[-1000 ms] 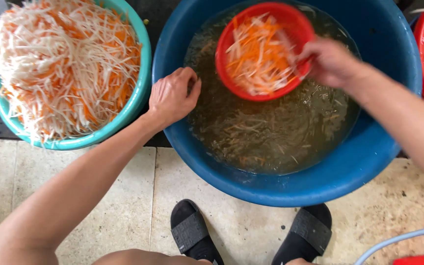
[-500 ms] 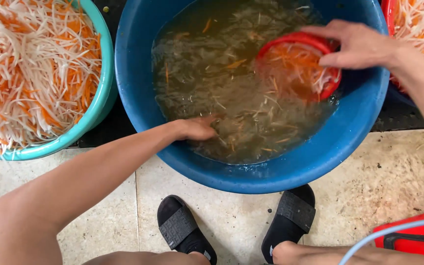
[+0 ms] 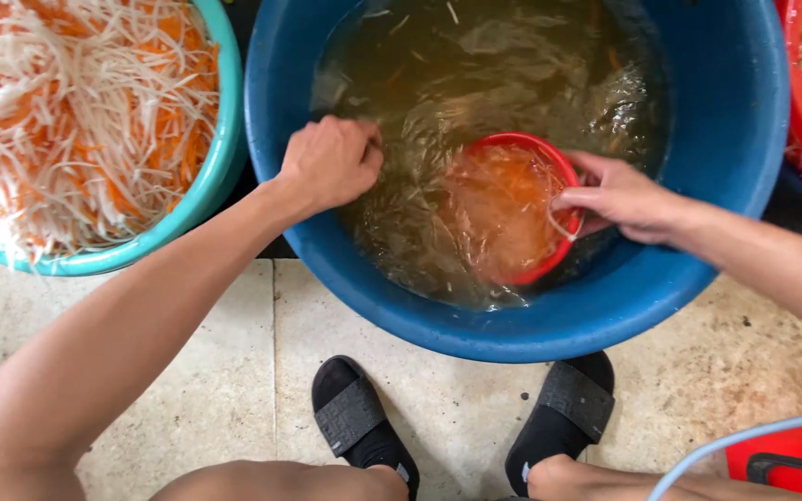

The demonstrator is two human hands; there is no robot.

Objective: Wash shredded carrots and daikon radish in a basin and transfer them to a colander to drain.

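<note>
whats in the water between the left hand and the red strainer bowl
In the head view, only murky water with loose vegetable shreds lies between left hand and round red plastic strainer bowl.

A red round strainer (image 3: 510, 206), tilted and part-sunk, holds orange shreds in the blue tub (image 3: 726, 139).

Blue basin (image 3: 717, 167), red strainer (image 3: 549, 167), teal bowl (image 3: 225, 148) of white-and-orange shreds (image 3: 76, 111), black sandals (image 3: 355, 417), beige floor (image 3: 234, 390)

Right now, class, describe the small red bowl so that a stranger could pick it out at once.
Find the big round blue plastic tub of murky water above the black sandals. Under the water, by its right wall, sits the small round red plastic bowl of orange shreds, its rim gripped by the right hand. Unlike the other vegetable bowls, it is submerged.
</note>
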